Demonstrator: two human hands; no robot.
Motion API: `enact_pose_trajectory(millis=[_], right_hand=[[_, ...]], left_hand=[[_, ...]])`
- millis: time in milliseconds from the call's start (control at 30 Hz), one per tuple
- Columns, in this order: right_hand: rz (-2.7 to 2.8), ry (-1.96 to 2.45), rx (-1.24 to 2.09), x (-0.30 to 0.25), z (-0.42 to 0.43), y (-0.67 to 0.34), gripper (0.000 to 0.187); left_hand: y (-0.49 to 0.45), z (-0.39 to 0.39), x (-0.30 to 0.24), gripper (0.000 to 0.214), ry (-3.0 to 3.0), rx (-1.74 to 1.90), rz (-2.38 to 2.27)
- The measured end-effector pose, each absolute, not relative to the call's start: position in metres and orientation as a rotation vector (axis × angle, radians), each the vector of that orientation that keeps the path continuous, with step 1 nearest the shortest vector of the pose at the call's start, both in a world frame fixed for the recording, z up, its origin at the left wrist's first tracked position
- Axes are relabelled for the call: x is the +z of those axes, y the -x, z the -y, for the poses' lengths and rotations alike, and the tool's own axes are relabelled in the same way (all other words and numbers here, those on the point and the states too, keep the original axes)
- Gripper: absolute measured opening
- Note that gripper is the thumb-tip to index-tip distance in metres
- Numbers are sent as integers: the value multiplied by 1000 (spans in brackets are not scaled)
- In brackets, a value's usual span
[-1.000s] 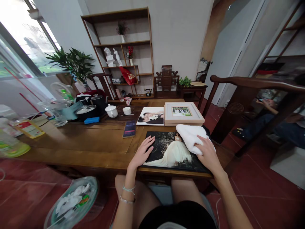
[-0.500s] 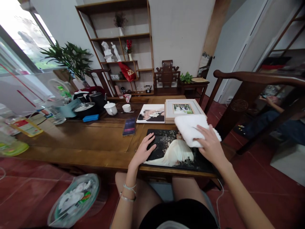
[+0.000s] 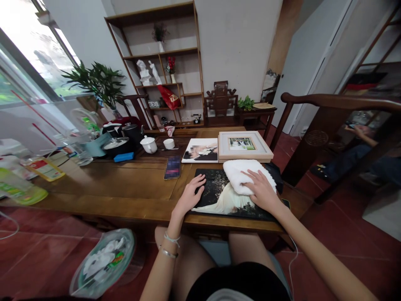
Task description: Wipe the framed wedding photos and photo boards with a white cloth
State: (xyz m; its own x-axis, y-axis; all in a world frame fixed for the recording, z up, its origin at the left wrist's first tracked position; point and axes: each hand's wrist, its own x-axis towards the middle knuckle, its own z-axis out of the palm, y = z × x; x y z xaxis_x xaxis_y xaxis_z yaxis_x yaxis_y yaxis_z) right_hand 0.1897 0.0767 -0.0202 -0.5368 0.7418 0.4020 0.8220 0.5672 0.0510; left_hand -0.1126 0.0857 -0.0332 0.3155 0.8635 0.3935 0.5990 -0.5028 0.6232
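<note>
Two hands are observed at the table (image 3: 125,186). The photo panel (image 3: 227,201) is laid flat near its front edge, partly covered on the right by a white cloth (image 3: 233,169). The left hand (image 3: 189,195) is rested wide on the panel's left edge, with nothing held. The right hand (image 3: 262,190) is spread over the cloth, fingers extended across its top. A frame (image 3: 245,144) and a print (image 3: 201,150) are placed side by side behind the panel. A phone (image 3: 172,167) is found nearby, left of the panel.
</note>
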Motion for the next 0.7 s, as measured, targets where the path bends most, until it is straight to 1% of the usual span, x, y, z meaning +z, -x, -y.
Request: enact_pose_trajectory(millis=[167,433,700], right_hand=[[2460,1281,-331,-21,-77,-190,52],[2463,1281,-292,-22,-78,-191,51],[2433,1214,-302,-20,-82,-197,52]], left_hand=[[117,-84,-31,36,-2140,991,-1261],[122,-82,-45,43,-2196,918,-1188],[122,-83,-46,43,-2197,843,-1260]])
